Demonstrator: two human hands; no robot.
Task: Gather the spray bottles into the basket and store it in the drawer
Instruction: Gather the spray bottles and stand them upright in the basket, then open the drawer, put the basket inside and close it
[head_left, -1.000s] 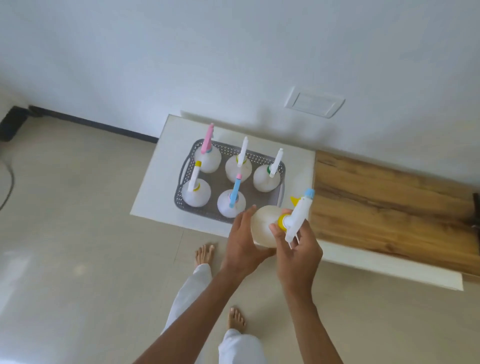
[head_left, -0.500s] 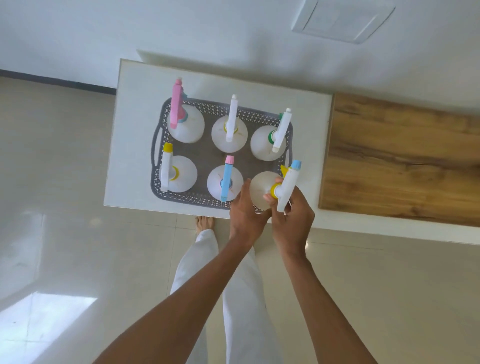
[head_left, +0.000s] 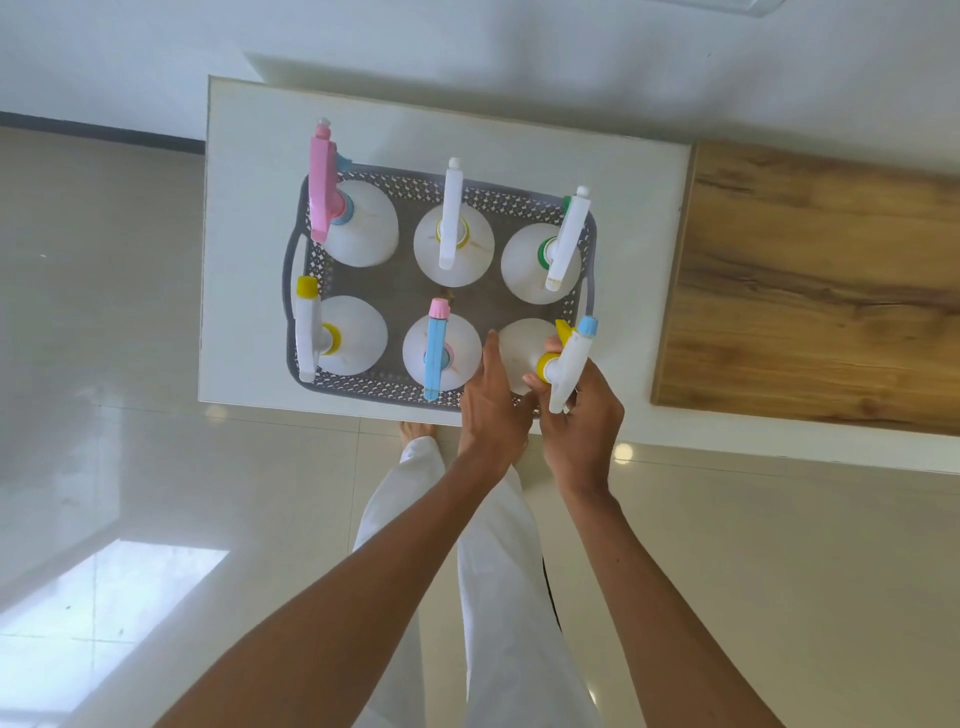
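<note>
Six spray bottles sit in the grey basket (head_left: 524, 197) on the white worktop (head_left: 249, 249). Five stand free; the sixth spray bottle (head_left: 522, 348), in the basket's near right corner, is being seated. Left hand (head_left: 493, 410) steadies its body with fingers (head_left: 491, 353) spread against it; right hand (head_left: 582, 421) is clenched around its trigger head. Gathering looks complete, so next I'd release and take the basket's handles; no drawer is visible.
</note>
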